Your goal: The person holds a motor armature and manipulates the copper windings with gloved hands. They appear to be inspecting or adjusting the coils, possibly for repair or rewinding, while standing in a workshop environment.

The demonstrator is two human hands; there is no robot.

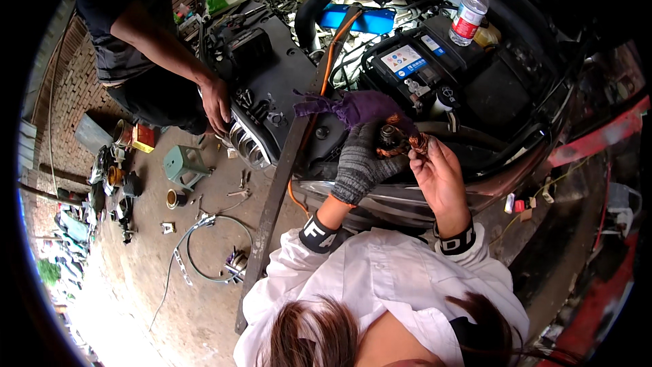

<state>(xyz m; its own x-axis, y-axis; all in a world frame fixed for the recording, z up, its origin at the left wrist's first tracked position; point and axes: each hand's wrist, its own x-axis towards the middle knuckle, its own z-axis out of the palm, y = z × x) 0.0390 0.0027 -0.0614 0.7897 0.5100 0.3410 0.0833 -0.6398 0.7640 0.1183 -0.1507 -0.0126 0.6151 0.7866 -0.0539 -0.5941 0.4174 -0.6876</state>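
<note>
My left hand [369, 163], in a grey knitted glove, is closed around a small dark metal part [388, 137] with copper-coloured, coil-like pieces about it. My bare right hand [438, 175] pinches a copper-coloured bit [418, 143] at the part's right side. Both hands are close together above the front edge of an open car engine bay. Just beyond the glove lies a crumpled purple cloth [363, 108]. I cannot make out the part's exact kind, since the fingers cover much of it.
A black car battery [435, 58] and a red-capped water bottle [470, 12] sit beyond my hands. On the left a co-worker's hand [216, 105] rests near the headlight [246, 143]. A long dark bar [278, 211] slants beside me. A green stool [185, 165] and coiled cable [216, 248] are on the floor.
</note>
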